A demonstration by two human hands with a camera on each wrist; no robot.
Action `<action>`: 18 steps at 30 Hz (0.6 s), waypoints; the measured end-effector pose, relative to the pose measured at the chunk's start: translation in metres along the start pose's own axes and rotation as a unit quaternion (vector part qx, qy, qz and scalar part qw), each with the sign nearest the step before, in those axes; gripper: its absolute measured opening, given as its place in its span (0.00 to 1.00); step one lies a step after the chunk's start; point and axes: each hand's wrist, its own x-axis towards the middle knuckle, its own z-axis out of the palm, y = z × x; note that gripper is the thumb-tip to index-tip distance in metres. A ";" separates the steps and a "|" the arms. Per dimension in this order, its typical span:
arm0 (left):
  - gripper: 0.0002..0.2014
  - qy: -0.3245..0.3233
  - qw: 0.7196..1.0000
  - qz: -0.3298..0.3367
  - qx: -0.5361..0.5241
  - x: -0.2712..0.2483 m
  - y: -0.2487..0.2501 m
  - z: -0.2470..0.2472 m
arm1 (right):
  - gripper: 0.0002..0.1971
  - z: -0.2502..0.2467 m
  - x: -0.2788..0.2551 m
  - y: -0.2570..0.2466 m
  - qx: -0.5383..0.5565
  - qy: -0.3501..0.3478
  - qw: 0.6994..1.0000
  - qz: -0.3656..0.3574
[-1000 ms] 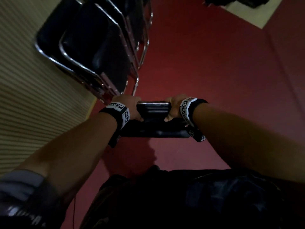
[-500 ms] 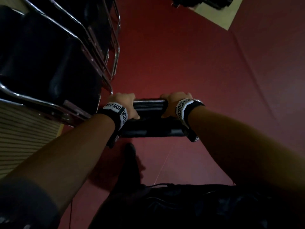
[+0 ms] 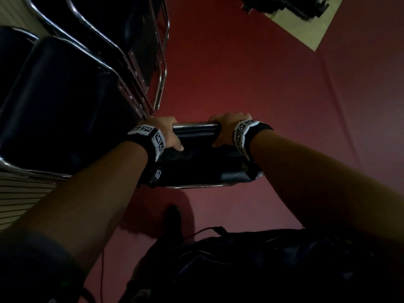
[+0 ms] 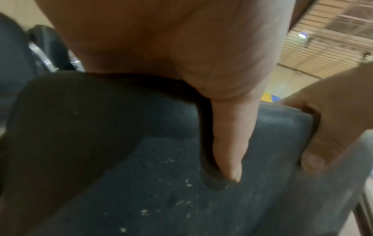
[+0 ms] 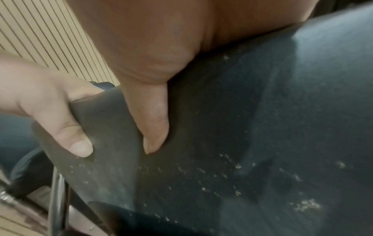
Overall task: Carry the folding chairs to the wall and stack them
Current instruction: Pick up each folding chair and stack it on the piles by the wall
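I hold a folded black chair (image 3: 196,169) with a chrome frame upright in front of me, by its top edge. My left hand (image 3: 166,134) grips the left end of the padded top, thumb down its near face (image 4: 230,143). My right hand (image 3: 227,130) grips the right end the same way, thumb pressed on the dusty black pad (image 5: 153,127). A stack of folded black chairs (image 3: 72,88) with chrome tubes leans at the left, close beside my left hand.
A ribbed beige wall (image 3: 21,200) stands behind the stack at the left. Red floor (image 3: 251,79) spreads ahead and to the right. A pale floor patch (image 3: 306,29) with dark gear lies at the far top right. My dark shoe (image 3: 172,219) is below the chair.
The stack of chairs has grown larger and closer at the left as I walked toward it. Both hands keep the same grip on the carried chair.
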 end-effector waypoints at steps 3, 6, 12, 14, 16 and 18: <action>0.41 -0.007 1.000 -0.003 -0.018 0.015 -0.005 -0.011 | 0.36 -0.013 0.019 -0.004 -0.011 -0.009 1.000 -0.006; 0.37 -0.012 0.999 -0.007 -0.033 0.025 -0.009 -0.019 | 0.36 -0.023 0.035 -0.006 -0.018 -0.018 1.000 -0.010; 0.54 -0.007 0.998 -0.028 -0.051 0.049 -0.007 -0.027 | 0.38 -0.044 0.066 -0.006 -0.038 -0.039 0.998 -0.025; 0.55 -0.014 0.997 -0.047 -0.056 0.057 -0.004 -0.031 | 0.39 -0.052 0.079 -0.004 -0.046 -0.054 0.997 -0.030; 0.53 -0.017 0.995 -0.060 -0.076 0.068 -0.001 -0.035 | 0.40 -0.060 0.094 0.000 -0.052 -0.060 0.996 -0.041; 0.50 -0.020 0.993 -0.071 -0.092 0.083 0.002 -0.039 | 0.39 -0.067 0.108 0.006 -0.057 -0.057 0.995 -0.057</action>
